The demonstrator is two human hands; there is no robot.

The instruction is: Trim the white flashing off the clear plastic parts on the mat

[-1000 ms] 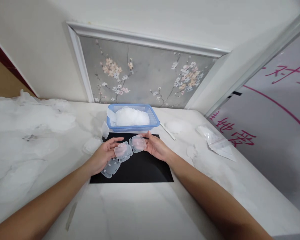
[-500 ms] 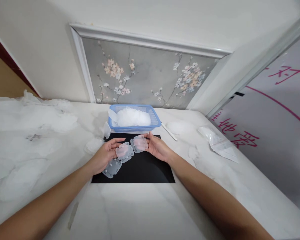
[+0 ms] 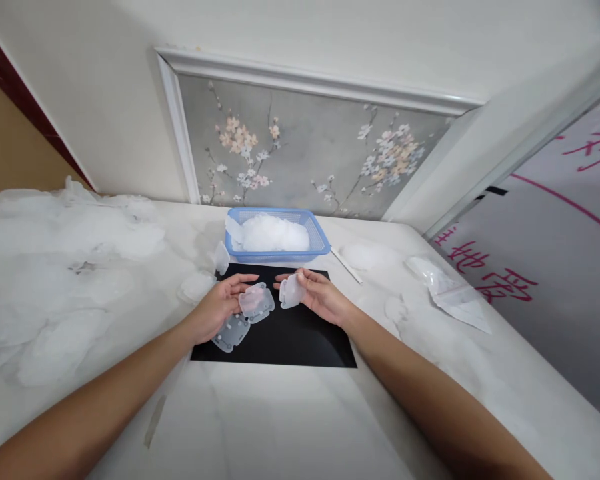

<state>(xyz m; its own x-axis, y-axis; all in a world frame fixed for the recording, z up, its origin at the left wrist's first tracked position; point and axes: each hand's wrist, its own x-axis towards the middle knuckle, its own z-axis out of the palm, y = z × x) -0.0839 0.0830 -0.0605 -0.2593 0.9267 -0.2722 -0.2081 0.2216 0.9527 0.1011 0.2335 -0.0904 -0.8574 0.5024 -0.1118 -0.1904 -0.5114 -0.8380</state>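
My left hand (image 3: 219, 308) holds a strip of two translucent plastic pieces (image 3: 245, 313) over the black mat (image 3: 285, 340). My right hand (image 3: 316, 295) grips a single translucent plastic piece (image 3: 290, 291), tilted up and apart from the strip. Both hands hover just in front of a blue basket (image 3: 320, 245) filled with more clear plastic pieces.
Heaps of clear plastic (image 3: 55, 267) cover the left of the white marble table (image 3: 300, 420). Loose pieces (image 3: 196, 287) lie beside the mat. A white stick (image 3: 347, 265) and plastic bags (image 3: 450, 290) lie at the right. A flowered panel stands behind.
The piece in my right hand has come off the strip in my left hand and tilted upward; before, the three were joined. The camera shifted slightly left.
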